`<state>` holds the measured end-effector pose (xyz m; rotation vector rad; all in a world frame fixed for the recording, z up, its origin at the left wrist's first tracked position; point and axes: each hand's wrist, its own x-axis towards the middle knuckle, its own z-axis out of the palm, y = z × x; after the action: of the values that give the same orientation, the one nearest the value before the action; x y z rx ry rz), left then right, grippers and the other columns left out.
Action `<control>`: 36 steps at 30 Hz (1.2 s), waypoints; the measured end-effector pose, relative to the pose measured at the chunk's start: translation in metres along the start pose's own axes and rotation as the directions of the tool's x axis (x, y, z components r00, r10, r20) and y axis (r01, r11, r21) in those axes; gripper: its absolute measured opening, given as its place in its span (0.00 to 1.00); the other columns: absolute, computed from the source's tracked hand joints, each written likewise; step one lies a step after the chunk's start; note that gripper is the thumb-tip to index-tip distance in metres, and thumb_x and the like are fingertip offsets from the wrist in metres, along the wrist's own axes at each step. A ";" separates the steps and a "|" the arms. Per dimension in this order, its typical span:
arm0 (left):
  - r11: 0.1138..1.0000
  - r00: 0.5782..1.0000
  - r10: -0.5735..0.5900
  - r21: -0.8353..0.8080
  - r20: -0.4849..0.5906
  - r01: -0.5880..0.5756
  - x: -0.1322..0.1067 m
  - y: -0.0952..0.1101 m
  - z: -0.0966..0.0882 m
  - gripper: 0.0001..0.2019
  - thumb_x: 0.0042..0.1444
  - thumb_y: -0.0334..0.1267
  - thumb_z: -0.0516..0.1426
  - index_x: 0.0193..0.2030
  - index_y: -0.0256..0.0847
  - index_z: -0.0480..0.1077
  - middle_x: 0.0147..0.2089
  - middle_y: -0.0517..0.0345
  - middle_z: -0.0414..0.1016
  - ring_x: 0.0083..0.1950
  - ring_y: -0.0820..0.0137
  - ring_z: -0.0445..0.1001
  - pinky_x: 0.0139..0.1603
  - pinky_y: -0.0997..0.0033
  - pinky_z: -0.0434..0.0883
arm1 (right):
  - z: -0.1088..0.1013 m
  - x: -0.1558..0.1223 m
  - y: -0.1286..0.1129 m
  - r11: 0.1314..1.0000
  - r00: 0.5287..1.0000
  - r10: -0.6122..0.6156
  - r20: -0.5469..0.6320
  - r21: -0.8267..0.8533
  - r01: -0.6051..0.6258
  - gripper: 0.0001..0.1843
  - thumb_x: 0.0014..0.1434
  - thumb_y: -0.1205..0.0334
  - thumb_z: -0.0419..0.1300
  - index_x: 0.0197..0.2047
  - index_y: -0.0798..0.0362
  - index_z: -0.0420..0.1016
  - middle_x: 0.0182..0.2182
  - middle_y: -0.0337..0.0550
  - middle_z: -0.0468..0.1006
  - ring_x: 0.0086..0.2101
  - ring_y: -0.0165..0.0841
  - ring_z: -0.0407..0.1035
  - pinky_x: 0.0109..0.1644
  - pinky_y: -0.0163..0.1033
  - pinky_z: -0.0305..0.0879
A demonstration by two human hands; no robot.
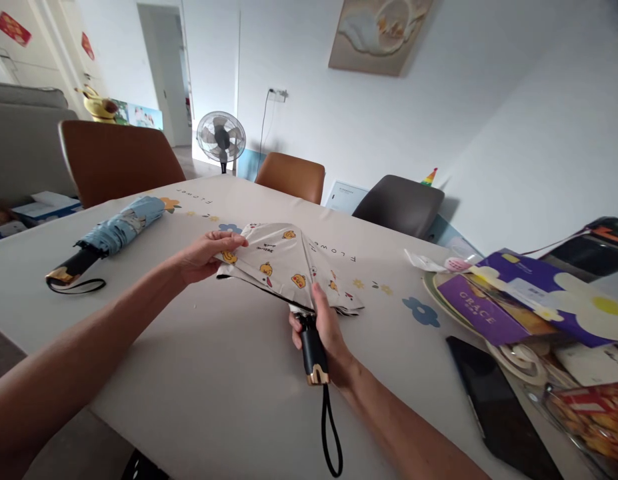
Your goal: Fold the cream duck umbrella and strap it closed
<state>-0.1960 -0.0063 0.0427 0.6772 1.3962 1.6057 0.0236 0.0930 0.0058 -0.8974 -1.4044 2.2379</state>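
Observation:
A cream folding umbrella [283, 263] printed with small yellow ducks lies half collapsed over the middle of the table [213, 373]. My right hand [325, 333] is wrapped round its black handle, whose gold end cap and black wrist strap [331, 433] point toward me. My left hand [203, 257] pinches the left edge of the canopy fabric between thumb and fingers. A second umbrella [113, 237], light blue and rolled shut, lies at the table's far left with its black handle and strap toward the edge.
A black phone [493, 410] lies at the right, beside a plate stacked with purple boxes [513, 297] and a glass dish [589, 417] of snacks. Brown chairs [119, 163] and a dark chair [399, 203] stand along the far side. A floor fan [221, 139] stands by the wall.

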 end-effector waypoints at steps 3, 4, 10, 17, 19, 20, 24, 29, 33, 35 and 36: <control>0.999 0.996 -0.029 0.026 0.082 0.027 0.000 0.001 -0.010 0.09 0.40 0.39 0.66 0.29 0.40 0.75 0.28 0.56 0.75 0.27 0.72 0.73 0.23 0.78 0.71 | 0.003 -0.003 -0.002 1.000 0.999 -0.011 -0.033 -0.023 0.010 0.26 0.52 0.37 0.53 0.22 0.52 0.57 0.12 0.33 0.61 0.09 0.25 0.55 0.11 0.31 0.49; 0.996 0.991 -0.055 0.072 0.119 0.047 0.001 0.002 -0.014 0.09 0.40 0.38 0.67 0.29 0.39 0.75 0.28 0.55 0.76 0.27 0.72 0.73 0.23 0.78 0.71 | 0.004 -0.004 -0.002 0.999 0.999 -0.008 -0.041 -0.034 0.007 0.26 0.52 0.37 0.54 0.21 0.52 0.55 0.11 0.33 0.61 0.09 0.24 0.55 0.11 0.31 0.49; 0.949 0.949 -0.184 0.298 0.256 0.104 0.001 0.003 -0.032 0.11 0.41 0.37 0.65 0.34 0.41 0.76 0.31 0.53 0.76 0.29 0.71 0.74 0.27 0.75 0.71 | 0.001 -0.004 -0.001 0.996 0.999 -0.045 -0.019 -0.075 0.043 0.24 0.52 0.43 0.57 0.18 0.52 0.55 0.12 0.34 0.61 0.10 0.25 0.56 0.11 0.32 0.49; 0.855 0.903 -0.325 0.496 0.279 0.155 0.001 0.003 -0.034 0.16 0.43 0.42 0.63 0.42 0.43 0.76 0.26 0.57 0.72 0.26 0.71 0.70 0.26 0.72 0.72 | -0.005 0.000 0.007 0.995 0.996 -0.071 0.055 -0.067 0.075 0.21 0.52 0.47 0.58 0.21 0.52 0.57 0.12 0.32 0.61 0.09 0.25 0.57 0.11 0.30 0.51; 0.832 0.935 -0.292 0.536 0.200 0.145 0.006 0.000 -0.035 0.16 0.44 0.44 0.62 0.41 0.43 0.76 0.30 0.54 0.75 0.28 0.70 0.71 0.29 0.71 0.73 | -0.004 0.000 0.008 0.993 0.994 -0.106 0.011 -0.051 0.107 0.20 0.51 0.48 0.59 0.22 0.52 0.57 0.11 0.31 0.60 0.10 0.24 0.55 0.10 0.31 0.53; 0.818 0.966 -0.235 0.558 0.110 0.135 0.009 -0.001 -0.036 0.15 0.45 0.45 0.62 0.40 0.43 0.76 0.33 0.53 0.76 0.29 0.70 0.71 0.30 0.71 0.72 | -0.003 0.000 0.009 0.992 0.993 -0.122 -0.006 -0.046 0.121 0.19 0.51 0.48 0.60 0.22 0.52 0.58 0.11 0.30 0.59 0.10 0.24 0.55 0.10 0.31 0.55; 0.722 0.907 0.310 0.691 -0.286 -0.029 0.013 -0.006 -0.018 0.11 0.48 0.42 0.57 0.37 0.42 0.76 0.39 0.53 0.78 0.37 0.66 0.73 0.42 0.67 0.71 | -0.001 0.000 0.010 0.988 0.992 -0.127 0.012 -0.093 0.127 0.19 0.50 0.48 0.60 0.22 0.53 0.59 0.11 0.31 0.60 0.10 0.25 0.55 0.10 0.32 0.57; 0.399 0.709 0.691 0.742 0.143 -0.539 0.008 -0.026 0.044 0.20 0.58 0.44 0.49 0.55 0.43 0.67 0.58 0.51 0.68 0.61 0.65 0.62 0.61 0.60 0.59 | 0.002 -0.004 0.010 0.983 0.991 -0.131 0.008 -0.130 0.131 0.17 0.48 0.48 0.61 0.27 0.53 0.62 0.11 0.32 0.63 0.11 0.26 0.56 0.09 0.33 0.58; 0.425 0.719 0.674 0.706 0.172 -0.567 0.033 -0.052 0.066 0.28 0.61 0.46 0.45 0.67 0.40 0.48 0.70 0.49 0.43 0.71 0.66 0.38 0.68 0.59 0.43 | 0.004 -0.007 0.009 0.987 0.993 -0.104 0.058 -0.114 0.110 0.19 0.47 0.47 0.61 0.29 0.52 0.62 0.11 0.30 0.62 0.10 0.26 0.56 0.09 0.32 0.57; 0.625 0.790 0.606 0.673 -0.097 -0.396 0.049 -0.058 0.063 0.28 0.61 0.48 0.42 0.67 0.41 0.47 0.70 0.48 0.43 0.71 0.64 0.38 0.68 0.57 0.42 | 0.004 -0.008 0.009 0.987 0.993 -0.096 0.064 -0.119 0.103 0.19 0.47 0.46 0.61 0.28 0.52 0.62 0.10 0.30 0.61 0.09 0.26 0.55 0.09 0.32 0.56; 0.693 0.805 0.561 0.643 -0.196 -0.326 0.055 -0.059 0.061 0.28 0.61 0.49 0.42 0.66 0.41 0.48 0.70 0.46 0.45 0.71 0.62 0.39 0.68 0.56 0.43 | 0.004 -0.008 0.009 0.987 0.993 -0.099 0.057 -0.124 0.105 0.19 0.47 0.46 0.62 0.27 0.52 0.62 0.10 0.30 0.62 0.09 0.26 0.55 0.09 0.32 0.56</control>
<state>-0.1547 0.0703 -0.0084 1.2005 2.1985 1.7443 0.0271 0.0815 0.0013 -0.7938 -1.5943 2.1296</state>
